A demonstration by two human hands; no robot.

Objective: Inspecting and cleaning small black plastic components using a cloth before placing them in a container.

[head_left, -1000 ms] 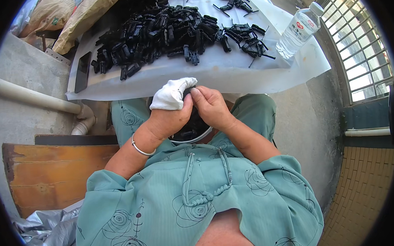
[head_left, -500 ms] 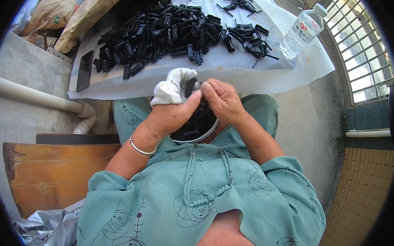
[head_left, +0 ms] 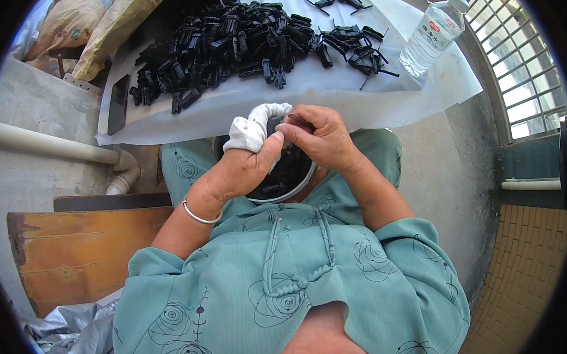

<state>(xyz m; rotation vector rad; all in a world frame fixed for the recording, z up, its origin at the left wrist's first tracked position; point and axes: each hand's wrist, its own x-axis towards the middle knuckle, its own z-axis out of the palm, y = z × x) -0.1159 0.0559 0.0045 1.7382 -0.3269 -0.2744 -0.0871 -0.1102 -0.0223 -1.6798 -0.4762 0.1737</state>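
Note:
My left hand (head_left: 252, 154) wears a white glove over its fingers, with the thumb bare. Its fingers are curled and closed, and the small black plastic part seen in them a moment ago is now mostly covered. Bare and pinched, my right hand (head_left: 325, 139) meets the left one at the fingertips. A dark sliver shows among its fingers, too little to name. Below both hands, between my knees, is a round bucket (head_left: 292, 197) with a pale rim, holding black plastic parts (head_left: 272, 185).
Beyond my hands, a table covered in white sheeting (head_left: 230, 118) bears a heap of black plastic parts (head_left: 227, 46). A dark phone (head_left: 118, 105) lies at its left edge, and a clear water bottle (head_left: 430, 36) stands at the right. A wooden board (head_left: 91, 255) is at my left.
My left glove's fingers have shifted right, toward my right hand. The right hand has turned and its fingers have curled over. The black part in the left hand has gone from clear view.

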